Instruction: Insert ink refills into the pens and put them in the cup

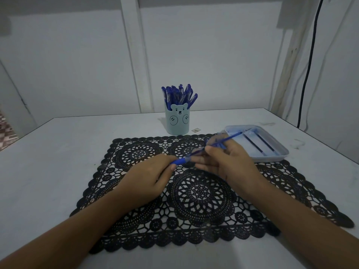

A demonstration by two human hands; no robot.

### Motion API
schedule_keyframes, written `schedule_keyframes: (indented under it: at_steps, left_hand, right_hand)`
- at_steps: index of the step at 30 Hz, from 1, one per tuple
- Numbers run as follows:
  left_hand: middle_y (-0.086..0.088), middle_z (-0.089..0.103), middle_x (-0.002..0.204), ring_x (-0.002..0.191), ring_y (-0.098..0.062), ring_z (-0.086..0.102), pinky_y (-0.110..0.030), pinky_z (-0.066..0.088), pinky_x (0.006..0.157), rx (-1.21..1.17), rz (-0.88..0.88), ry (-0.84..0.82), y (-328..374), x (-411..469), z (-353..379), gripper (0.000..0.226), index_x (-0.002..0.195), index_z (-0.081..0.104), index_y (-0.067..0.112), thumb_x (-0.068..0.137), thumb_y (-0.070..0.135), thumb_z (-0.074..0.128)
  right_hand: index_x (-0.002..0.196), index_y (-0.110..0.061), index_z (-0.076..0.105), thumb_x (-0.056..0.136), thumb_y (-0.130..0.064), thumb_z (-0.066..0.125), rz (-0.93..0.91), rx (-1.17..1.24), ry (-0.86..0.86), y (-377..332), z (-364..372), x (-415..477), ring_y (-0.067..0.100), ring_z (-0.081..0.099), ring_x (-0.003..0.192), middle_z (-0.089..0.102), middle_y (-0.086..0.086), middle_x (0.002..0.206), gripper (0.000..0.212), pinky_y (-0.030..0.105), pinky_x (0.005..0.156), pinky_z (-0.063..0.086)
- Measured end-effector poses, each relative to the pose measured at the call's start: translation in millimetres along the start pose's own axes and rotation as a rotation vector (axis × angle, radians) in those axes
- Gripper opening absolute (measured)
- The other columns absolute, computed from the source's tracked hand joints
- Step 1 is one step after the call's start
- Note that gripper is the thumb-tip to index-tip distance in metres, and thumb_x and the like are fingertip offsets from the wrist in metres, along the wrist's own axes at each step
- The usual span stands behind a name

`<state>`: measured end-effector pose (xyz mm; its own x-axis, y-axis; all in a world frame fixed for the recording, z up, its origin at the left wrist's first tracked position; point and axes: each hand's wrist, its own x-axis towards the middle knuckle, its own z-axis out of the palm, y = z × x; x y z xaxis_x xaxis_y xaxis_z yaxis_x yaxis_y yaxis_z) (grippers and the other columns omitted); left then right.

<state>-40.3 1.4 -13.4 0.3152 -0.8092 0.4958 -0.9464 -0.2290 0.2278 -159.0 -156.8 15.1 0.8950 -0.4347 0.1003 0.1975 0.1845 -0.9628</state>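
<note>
Pen point(196, 155) pinched by left hand point(147, 177) and right hand point(229, 164), assembly under way; next, likely close it, drop in cup point(177, 121).

**Lace and Plastic on a Scuffed Table**

A black openwork lace mat point(202, 193) covers a smooth, matt white table point(48, 162), scuffed towards 2 o'clock. The cup point(177, 121) at 12 o'clock is matt pale-blue plastic. The tray point(272, 159) at 2 o'clock is plastic with a faint sheen. The pen point(196, 153) has a translucent plastic barrel.
</note>
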Motion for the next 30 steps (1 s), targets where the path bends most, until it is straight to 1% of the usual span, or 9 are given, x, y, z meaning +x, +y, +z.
schedule_keyframes:
  at_steps: [2,6,10,14,17,20,23,26,30]
  left_hand:
    - [0.016,0.054,0.081,0.074,-0.001,0.049,-0.013,0.039,0.063,-0.019,-0.006,0.007,-0.5,-0.2,-0.1,0.045,0.116,0.055,0.02,0.09,0.043,0.025]
    - [0.022,0.049,0.075,0.075,0.004,0.049,-0.008,0.036,0.064,-0.074,-0.011,0.03,0.9,0.1,-1.1,0.043,0.113,0.056,0.019,0.09,0.042,0.027]
    - [0.019,0.049,0.072,0.073,0.001,0.049,-0.009,0.036,0.063,-0.095,-0.011,0.049,1.9,0.4,-1.6,0.042,0.111,0.057,0.018,0.091,0.04,0.028]
    - [0.019,0.049,0.07,0.072,-0.001,0.049,-0.008,0.036,0.062,-0.125,-0.011,0.067,3.7,1.3,-1.8,0.04,0.11,0.057,0.016,0.091,0.038,0.029]
    - [0.018,0.05,0.07,0.074,-0.004,0.05,-0.01,0.037,0.063,-0.139,-0.023,0.073,4.0,1.5,-1.7,0.043,0.11,0.057,0.015,0.091,0.039,0.028]
    - [0.018,0.05,0.069,0.072,-0.003,0.05,-0.012,0.037,0.063,-0.139,-0.031,0.074,3.5,1.0,-1.1,0.039,0.11,0.057,0.016,0.092,0.037,0.03]
    - [0.019,0.049,0.067,0.07,0.0,0.049,-0.01,0.037,0.062,-0.146,-0.039,0.07,3.7,0.6,-1.0,0.031,0.11,0.058,0.015,0.094,0.029,0.035]
    - [0.02,0.049,0.069,0.071,0.001,0.049,-0.008,0.037,0.063,-0.142,-0.01,0.079,4.8,0.7,-2.2,0.037,0.11,0.058,0.014,0.093,0.034,0.032]
    - [0.021,0.048,0.072,0.071,0.001,0.049,-0.007,0.036,0.062,-0.117,0.014,0.076,4.6,0.4,-2.8,0.038,0.111,0.057,0.013,0.092,0.034,0.032]
  right_hand:
    - [0.085,-0.012,0.045,0.094,-0.002,0.041,0.0,0.014,-0.015,1.7,1.4,-0.9,0.026,0.07,0.083,0.069,0.011,0.082,0.014,0.032,0.075,0.057]
    - [0.084,-0.012,0.044,0.096,-0.005,0.037,-0.015,0.092,-0.021,-0.3,1.7,-3.3,0.027,0.07,0.083,0.069,0.01,0.08,0.015,0.031,0.074,0.057]
    - [0.085,-0.012,0.042,0.096,-0.005,0.037,-0.027,0.123,-0.033,-1.1,2.1,-4.7,0.028,0.07,0.083,0.069,0.009,0.08,0.014,0.03,0.072,0.058]
    - [0.086,-0.012,0.041,0.096,-0.005,0.035,-0.037,0.179,-0.052,-1.2,3.2,-5.9,0.031,0.069,0.086,0.07,0.01,0.085,0.014,0.034,0.077,0.057]
    - [0.084,-0.012,0.041,0.096,-0.006,0.034,-0.049,0.2,-0.058,-1.0,3.1,-5.9,0.034,0.068,0.089,0.068,0.012,0.089,0.015,0.037,0.08,0.056]
    - [0.084,-0.012,0.041,0.096,-0.005,0.035,-0.052,0.177,-0.068,0.3,3.2,-5.5,0.032,0.068,0.09,0.068,0.009,0.086,0.015,0.036,0.08,0.056]
    - [0.086,-0.012,0.041,0.096,-0.005,0.036,-0.063,0.151,-0.07,1.3,3.1,-5.9,0.031,0.068,0.09,0.069,0.007,0.085,0.013,0.035,0.079,0.056]
    - [0.088,-0.011,0.042,0.095,-0.006,0.037,-0.074,0.147,-0.072,1.6,2.6,-5.8,0.031,0.068,0.088,0.069,0.008,0.085,0.01,0.033,0.077,0.057]
    - [0.089,-0.011,0.043,0.094,-0.006,0.039,-0.081,0.123,-0.064,0.4,1.7,-6.5,0.026,0.07,0.083,0.068,0.01,0.086,0.009,0.031,0.074,0.057]
